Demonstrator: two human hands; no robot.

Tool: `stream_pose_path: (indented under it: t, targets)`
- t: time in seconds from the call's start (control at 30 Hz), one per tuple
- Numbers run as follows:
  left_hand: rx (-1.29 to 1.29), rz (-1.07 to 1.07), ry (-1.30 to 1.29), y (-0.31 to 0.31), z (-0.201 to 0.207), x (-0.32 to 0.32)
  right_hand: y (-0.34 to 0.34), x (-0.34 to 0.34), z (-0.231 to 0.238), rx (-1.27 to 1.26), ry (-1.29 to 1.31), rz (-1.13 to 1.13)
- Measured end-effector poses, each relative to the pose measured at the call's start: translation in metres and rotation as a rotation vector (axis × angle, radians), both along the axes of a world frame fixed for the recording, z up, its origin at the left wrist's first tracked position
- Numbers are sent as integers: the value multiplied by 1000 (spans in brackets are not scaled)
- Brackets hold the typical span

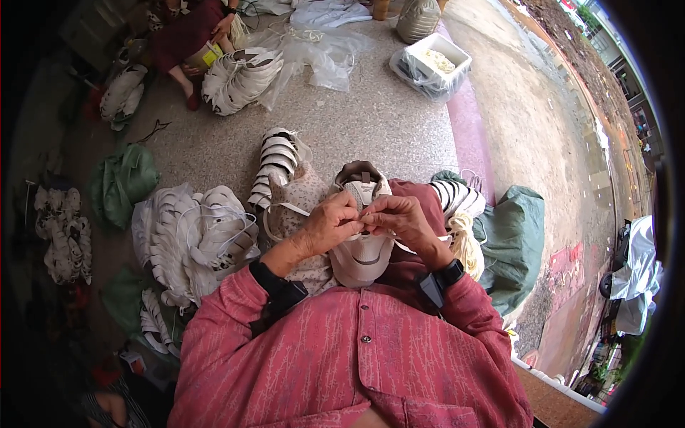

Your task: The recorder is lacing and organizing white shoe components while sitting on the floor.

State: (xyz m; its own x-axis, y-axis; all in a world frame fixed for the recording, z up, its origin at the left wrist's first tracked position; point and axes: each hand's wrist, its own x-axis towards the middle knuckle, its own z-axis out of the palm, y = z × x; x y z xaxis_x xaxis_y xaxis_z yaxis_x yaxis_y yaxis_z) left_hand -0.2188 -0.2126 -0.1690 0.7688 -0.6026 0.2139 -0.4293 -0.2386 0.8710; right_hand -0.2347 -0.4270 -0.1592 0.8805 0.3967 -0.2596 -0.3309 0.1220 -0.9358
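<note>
A white and beige shoe [364,258] rests on my lap, its toe pointing toward me and its brown-lined collar away. Over its tongue my left hand [330,222] and my right hand [398,220] meet, fingertips pinched together. A flat white shoelace [294,209] runs out to the left from my left hand, and more white lace shows below my right hand. Both hands seem to grip the lace; the exact spot between the fingertips is hidden. Patterned cloth [303,187] lies under the shoe on the left.
Piles of white shoe uppers [175,235] lie to my left, with nested ones [275,164] ahead. On the right are a bundle of cream laces [467,246] and a green sack [512,242]. A plastic-lined white bin [432,68] stands farther off. Another person [193,36] sits at far left.
</note>
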Motion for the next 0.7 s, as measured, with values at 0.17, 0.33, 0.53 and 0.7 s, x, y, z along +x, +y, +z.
stream_pose_path:
  t: [0.17, 0.33, 0.53, 0.7]
  targets:
    - [49, 13, -38, -4, 5, -1, 1, -2, -1, 13, -20, -1]
    - [85, 78, -27, -8, 7, -4, 0, -1, -3, -47, -46, 2]
    - [41, 201, -71, -8, 12, -16, 1, -2, -4, 34, 76, -55]
    - [-30, -237, -574, -8, 11, -47, 2, 0, 7, 125, 145, -63]
